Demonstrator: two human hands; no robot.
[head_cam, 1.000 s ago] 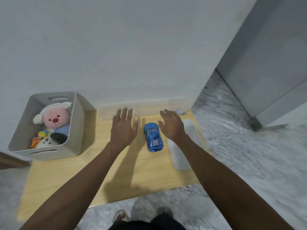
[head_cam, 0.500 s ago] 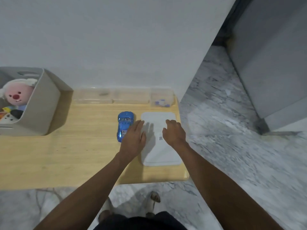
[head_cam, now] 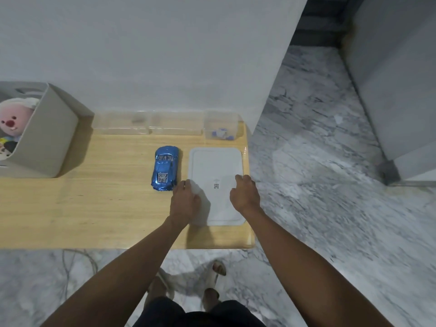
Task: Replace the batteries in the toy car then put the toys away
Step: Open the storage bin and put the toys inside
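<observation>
- Gripping the white tray [head_cam: 215, 166] at its two long edges, my left hand [head_cam: 185, 204] and right hand [head_cam: 245, 197] each have fingers curled onto the rim.
- Lifting unevenly could tip it — it lies near the table [head_cam: 94, 208] edge.
- Swinging my left hand could knock the toy car [head_cam: 165, 168].
- Car sits on the table just beside my left fingertips, apart from them — batteries untouched.

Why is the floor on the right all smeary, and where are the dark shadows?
In the head view, the marble floor looks streaked toward the right edge, likely from head motion and the wide lens; the blue toy car stays sharp. Dark shadows fall beside the grey bin and under the left hand on the white tray; the light is soft, without strong glare.
</observation>
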